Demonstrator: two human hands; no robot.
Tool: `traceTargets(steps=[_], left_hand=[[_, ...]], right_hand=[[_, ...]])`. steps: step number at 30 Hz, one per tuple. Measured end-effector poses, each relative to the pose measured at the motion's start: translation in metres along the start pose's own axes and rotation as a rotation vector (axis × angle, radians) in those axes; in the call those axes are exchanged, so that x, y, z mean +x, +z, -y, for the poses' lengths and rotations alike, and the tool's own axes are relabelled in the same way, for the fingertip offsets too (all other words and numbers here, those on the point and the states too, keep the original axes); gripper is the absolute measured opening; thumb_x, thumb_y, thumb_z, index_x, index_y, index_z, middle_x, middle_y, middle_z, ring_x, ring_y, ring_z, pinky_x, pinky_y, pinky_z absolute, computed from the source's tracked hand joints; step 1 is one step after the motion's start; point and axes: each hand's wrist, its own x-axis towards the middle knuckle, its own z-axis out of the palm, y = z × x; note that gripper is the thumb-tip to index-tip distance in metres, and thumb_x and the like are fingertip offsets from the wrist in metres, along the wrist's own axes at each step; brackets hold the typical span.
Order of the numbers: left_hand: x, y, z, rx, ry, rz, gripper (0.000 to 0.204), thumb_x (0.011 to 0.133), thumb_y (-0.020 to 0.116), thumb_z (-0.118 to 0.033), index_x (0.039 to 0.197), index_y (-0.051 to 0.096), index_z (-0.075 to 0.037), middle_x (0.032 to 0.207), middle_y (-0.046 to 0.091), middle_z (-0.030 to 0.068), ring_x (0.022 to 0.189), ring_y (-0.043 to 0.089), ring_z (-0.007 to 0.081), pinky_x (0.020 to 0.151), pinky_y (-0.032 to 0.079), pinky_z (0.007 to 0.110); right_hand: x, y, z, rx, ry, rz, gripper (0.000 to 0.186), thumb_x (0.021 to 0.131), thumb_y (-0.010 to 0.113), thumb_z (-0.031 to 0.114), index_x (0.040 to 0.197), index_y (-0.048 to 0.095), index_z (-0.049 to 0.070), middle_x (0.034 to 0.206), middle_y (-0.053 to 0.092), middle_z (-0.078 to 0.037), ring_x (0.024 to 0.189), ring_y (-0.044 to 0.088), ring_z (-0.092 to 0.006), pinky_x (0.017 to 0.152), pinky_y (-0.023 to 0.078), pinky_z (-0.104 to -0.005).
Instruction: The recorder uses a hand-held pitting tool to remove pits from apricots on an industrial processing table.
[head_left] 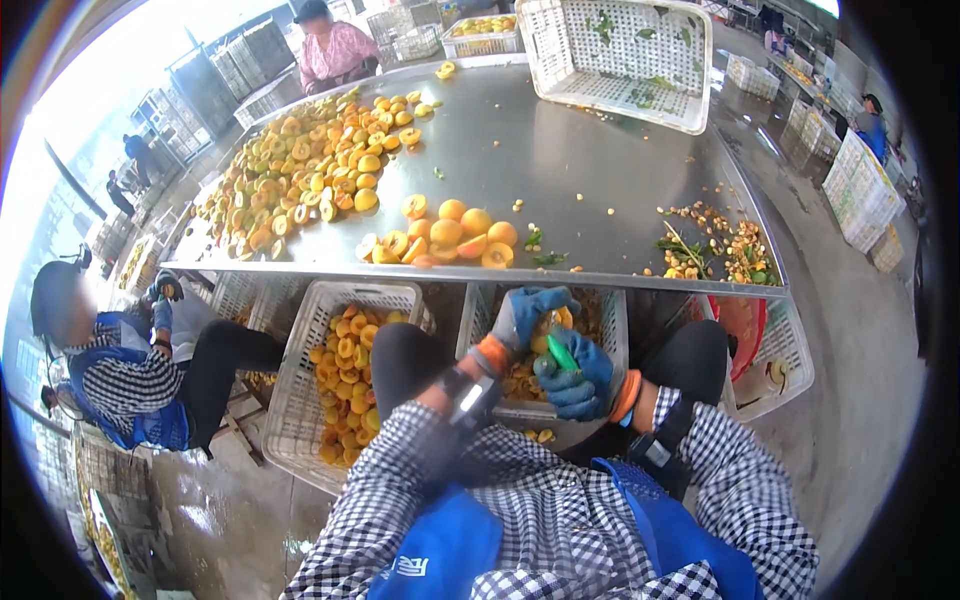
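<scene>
Over a white crate between my knees, my left hand (530,315) is closed around a yellow stone fruit (553,325), much of it covered by the glove. Beside it, my right hand (580,380) grips a small tool with a green handle (562,352); its working end is hidden at the fruit. Both hands wear blue-grey work gloves with orange cuffs. The crate below (618,345) holds pits and fruit scraps. On the metal table (590,180) ahead lie a small group of orange fruit halves (450,235) and a large heap of halves (290,180) at left.
At my left stands a white crate (290,400) of fruit halves. A tilted white crate (620,90) with leaves sits at the table's far edge. Pits and leaves (715,245) lie at its right corner. One co-worker (130,360) sits at left; another (335,50) is across the table.
</scene>
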Motion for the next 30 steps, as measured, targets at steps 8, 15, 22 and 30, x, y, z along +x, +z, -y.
traceTargets(steps=[8, 15, 22, 30], left_hand=[[0.012, -0.006, -0.02, 0.279, 0.215, -0.205, 0.016, 0.075, 0.05, -0.007, 0.084, 0.063, -0.005, 0.079, 0.061, 0.0071, 0.07, 0.057, 0.0135, 0.063, 0.045, 0.024], [0.016, 0.011, -0.024, -0.386, -0.15, -0.219, 0.03, 0.08, 0.052, -0.023, 0.084, 0.06, 0.005, 0.075, 0.061, 0.0084, 0.064, 0.056, 0.0131, 0.058, 0.045, 0.023], [0.02, 0.016, -0.014, -0.85, -0.291, -0.044, 0.046, 0.082, 0.049, -0.04, 0.077, 0.057, 0.005, 0.065, 0.057, 0.0114, 0.055, 0.054, 0.017, 0.048, 0.042, 0.025], [-0.022, -0.055, -0.013, 0.148, 0.127, -0.587, 0.022, 0.08, 0.054, -0.011, 0.097, 0.057, 0.002, 0.087, 0.059, 0.0078, 0.084, 0.055, 0.0128, 0.075, 0.045, 0.024]], right_hand=[[0.023, 0.022, -0.012, 0.103, -0.171, 0.251, 0.041, 0.084, 0.04, 0.05, 0.074, 0.048, 0.011, 0.046, 0.033, 0.005, 0.032, 0.03, -0.0074, 0.031, 0.025, -0.0202], [0.011, 0.02, -0.012, 0.095, -0.239, 0.312, 0.039, 0.085, 0.039, 0.049, 0.074, 0.048, 0.012, 0.047, 0.033, 0.006, 0.032, 0.029, -0.0051, 0.031, 0.025, -0.0195], [0.02, 0.008, -0.014, 0.167, -0.296, 0.561, 0.047, 0.085, 0.035, 0.051, 0.088, 0.053, 0.007, 0.05, 0.037, 0.004, 0.034, 0.031, -0.0077, 0.034, 0.028, -0.021], [0.003, 0.022, -0.009, -0.733, -0.293, -0.458, 0.039, 0.083, 0.047, 0.042, 0.087, 0.053, 0.003, 0.055, 0.046, 0.0, 0.037, 0.041, -0.0104, 0.035, 0.035, -0.0249]])
